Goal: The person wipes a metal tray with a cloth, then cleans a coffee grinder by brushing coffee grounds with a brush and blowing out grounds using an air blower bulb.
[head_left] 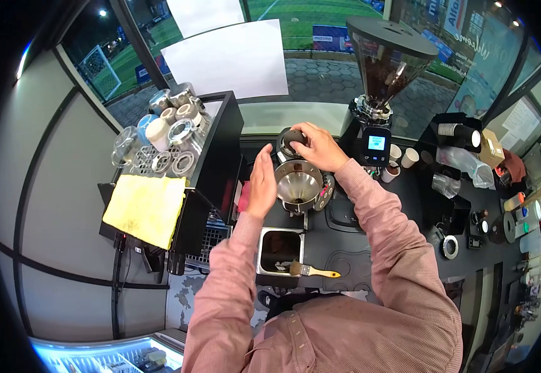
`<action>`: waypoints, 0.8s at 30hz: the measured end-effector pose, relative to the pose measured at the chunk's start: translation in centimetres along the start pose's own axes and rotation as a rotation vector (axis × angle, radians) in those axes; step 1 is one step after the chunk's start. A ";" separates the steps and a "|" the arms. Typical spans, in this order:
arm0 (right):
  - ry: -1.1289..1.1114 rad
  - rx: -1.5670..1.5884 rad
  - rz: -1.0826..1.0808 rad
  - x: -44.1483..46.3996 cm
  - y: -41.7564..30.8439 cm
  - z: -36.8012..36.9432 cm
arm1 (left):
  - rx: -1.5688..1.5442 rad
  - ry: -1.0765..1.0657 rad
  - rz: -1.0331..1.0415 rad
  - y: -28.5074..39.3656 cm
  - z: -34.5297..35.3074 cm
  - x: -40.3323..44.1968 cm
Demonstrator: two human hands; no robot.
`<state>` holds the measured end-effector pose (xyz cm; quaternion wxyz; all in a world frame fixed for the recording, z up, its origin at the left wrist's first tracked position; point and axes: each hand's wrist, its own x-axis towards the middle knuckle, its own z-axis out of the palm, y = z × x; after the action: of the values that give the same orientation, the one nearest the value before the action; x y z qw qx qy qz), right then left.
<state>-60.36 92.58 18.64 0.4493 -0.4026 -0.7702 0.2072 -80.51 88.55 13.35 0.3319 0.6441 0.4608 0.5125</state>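
Note:
My right hand (320, 148) is closed around a dark round knob (293, 139) on top of a small black and metal device behind a shiny metal bowl (299, 185). What the knob belongs to is partly hidden by my fingers. On the bowl's left side, my left hand (262, 184) is held upright with its fingers straight and together, palm toward the bowl. I cannot tell whether it touches the rim. Nearer to me, a wooden-handled brush (317, 271) lies across the front edge of a square metal bin (260, 255) set in the counter.
A coffee grinder (379, 124) with beans in its hopper stands at the right, near several paper cups (410, 157). To the left, an espresso machine (220, 140) carries cups and lids on top, and a yellow cloth (146, 208) hangs over its edge.

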 end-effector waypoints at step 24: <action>0.142 0.496 0.402 0.6 -0.6 1.1 | -0.150 -0.005 -0.023 -0.3 2.2 0.8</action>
<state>-61.71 92.78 18.85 0.5365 -0.4384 -0.5681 0.4442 -78.46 89.55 12.79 0.3864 0.6131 0.4278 0.5402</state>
